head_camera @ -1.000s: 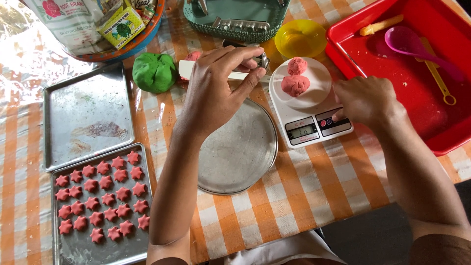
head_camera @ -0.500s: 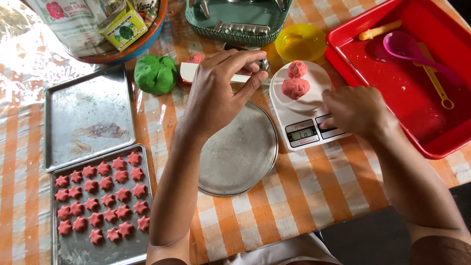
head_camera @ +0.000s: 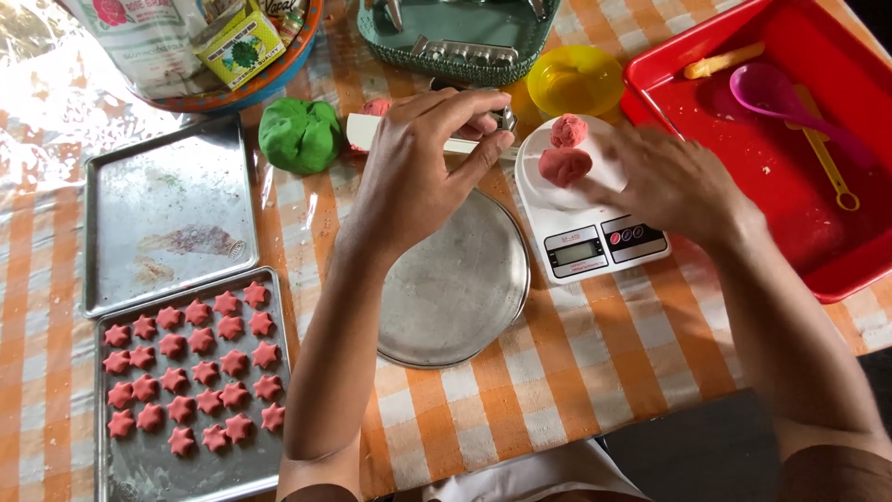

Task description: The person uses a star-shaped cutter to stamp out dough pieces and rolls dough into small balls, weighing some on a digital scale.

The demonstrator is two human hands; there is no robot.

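An orange-checked cloth-covered surface (head_camera: 595, 372) carries a round metal plate (head_camera: 455, 288) and white kitchen scale (head_camera: 595, 244). The left hand (head_camera: 418, 177) still pinches a small metal cutter (head_camera: 505, 118). The right hand (head_camera: 674, 186), fingers loose, has moved closer to the pink dough lumps (head_camera: 565, 165) on the scale.

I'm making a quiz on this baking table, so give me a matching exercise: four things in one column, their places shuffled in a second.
1. green ball of dough
2. pink star-shaped dough pieces
3. purple plastic spoon
4. two pink lumps of dough

A. in the red plastic tray
B. on the white kitchen scale
C. on the lower metal baking tray
D. on the checked tablecloth, above the upper baking tray

Pairs: 1-D, 2-C, 3-A, 4-B
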